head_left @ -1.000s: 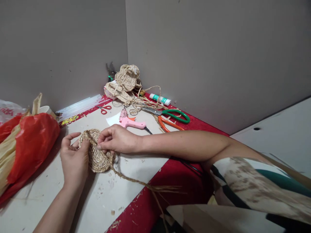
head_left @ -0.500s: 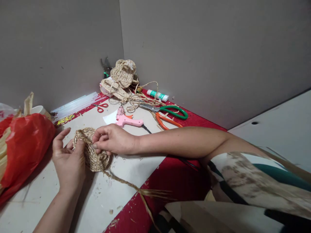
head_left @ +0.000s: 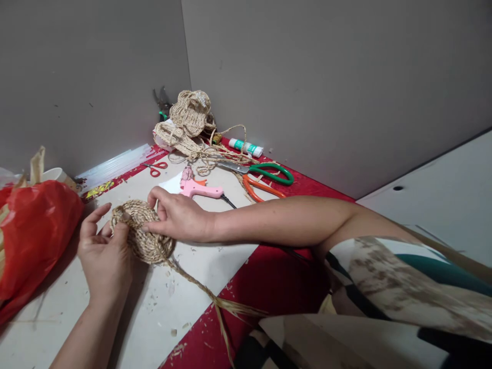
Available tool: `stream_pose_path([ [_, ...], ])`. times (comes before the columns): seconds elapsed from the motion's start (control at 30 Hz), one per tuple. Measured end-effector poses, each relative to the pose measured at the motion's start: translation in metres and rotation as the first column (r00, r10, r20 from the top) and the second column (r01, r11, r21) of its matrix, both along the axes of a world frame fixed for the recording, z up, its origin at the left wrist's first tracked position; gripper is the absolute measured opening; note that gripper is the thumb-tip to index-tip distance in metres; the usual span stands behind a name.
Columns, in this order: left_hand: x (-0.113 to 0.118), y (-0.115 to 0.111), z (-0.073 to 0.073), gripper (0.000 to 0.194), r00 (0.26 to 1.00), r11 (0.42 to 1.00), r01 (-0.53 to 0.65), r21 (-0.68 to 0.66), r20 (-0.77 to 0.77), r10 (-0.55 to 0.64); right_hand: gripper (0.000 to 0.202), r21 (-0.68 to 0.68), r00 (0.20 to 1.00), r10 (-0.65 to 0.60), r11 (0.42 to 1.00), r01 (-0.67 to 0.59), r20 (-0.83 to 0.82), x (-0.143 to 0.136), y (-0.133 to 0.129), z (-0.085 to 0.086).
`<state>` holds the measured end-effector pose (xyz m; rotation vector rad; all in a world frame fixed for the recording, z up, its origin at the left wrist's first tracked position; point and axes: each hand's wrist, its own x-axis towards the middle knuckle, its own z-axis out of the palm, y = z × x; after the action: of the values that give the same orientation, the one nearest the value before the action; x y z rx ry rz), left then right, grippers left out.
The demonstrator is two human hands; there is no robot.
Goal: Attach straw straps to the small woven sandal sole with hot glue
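A coiled round piece of braided straw (head_left: 148,246) is held between both hands over the pale board. My left hand (head_left: 105,251) grips its left edge, thumb on top, with the index finger stretched out. At its upper right, my right hand (head_left: 175,215) pinches the rim, thumb on the near face and fingers at the back edge. From the coil's lower right a straw braid (head_left: 192,281) runs toward the red cloth and ends in loose strands.
Behind the hands lie a pink glue gun (head_left: 202,189), large scissors (head_left: 271,174), small red scissors (head_left: 156,169) and a heap of braided straw (head_left: 190,115). Glue sticks (head_left: 115,164) lie at the back left. A red plastic bag (head_left: 40,225) stands at the left.
My right thumb and index finger have spread further apart on the coil. The coil's face shows more now. The whole view has shifted slightly, moving everything a little left and up.
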<state>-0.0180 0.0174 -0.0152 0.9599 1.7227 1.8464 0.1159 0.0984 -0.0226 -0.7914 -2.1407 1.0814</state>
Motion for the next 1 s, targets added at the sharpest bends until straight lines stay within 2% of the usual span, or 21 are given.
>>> stream_pose_path([
  [0.07,0.002,-0.001,0.003,0.037,1.0,1.0,-0.021,0.014,-0.004,0.022,0.049,-0.069,1.0,-0.025,0.997,0.024,-0.009,-0.001,0.002,-0.001],
  [0.13,0.003,-0.001,0.004,0.035,1.0,0.999,-0.026,0.041,0.002,0.026,0.051,-0.188,0.999,0.019,0.982,-0.027,-0.044,-0.004,0.004,-0.004],
  [0.27,-0.003,-0.002,0.002,0.038,0.999,0.998,0.022,0.062,-0.03,-0.02,0.028,-0.359,0.972,0.171,0.907,-0.22,-0.163,-0.01,0.006,-0.007],
  [0.4,-0.016,-0.001,0.003,0.036,0.976,0.992,0.129,-0.005,-0.175,-0.127,0.023,-0.46,0.952,0.168,0.845,-0.273,-0.257,-0.011,0.007,-0.005],
  [0.57,-0.021,0.0,0.006,0.036,0.9,1.0,-0.007,-0.005,-0.436,0.004,0.022,-0.535,0.922,0.159,0.773,-0.339,-0.354,-0.011,0.008,-0.003],
  [0.73,-0.021,-0.003,0.003,0.028,0.811,0.996,-0.012,0.091,-0.581,0.063,0.023,-0.577,0.887,0.19,0.699,-0.423,-0.42,-0.011,0.008,-0.002],
  [0.9,-0.02,-0.003,0.003,0.027,0.781,0.992,0.016,0.126,-0.621,0.067,0.016,-0.593,0.867,0.205,0.657,-0.465,-0.453,-0.011,0.008,0.0],
  [1.0,-0.019,-0.002,0.005,0.031,0.834,0.992,0.018,0.121,-0.549,0.052,0.014,-0.608,0.867,0.177,0.648,-0.458,-0.465,-0.012,0.008,0.002],
])
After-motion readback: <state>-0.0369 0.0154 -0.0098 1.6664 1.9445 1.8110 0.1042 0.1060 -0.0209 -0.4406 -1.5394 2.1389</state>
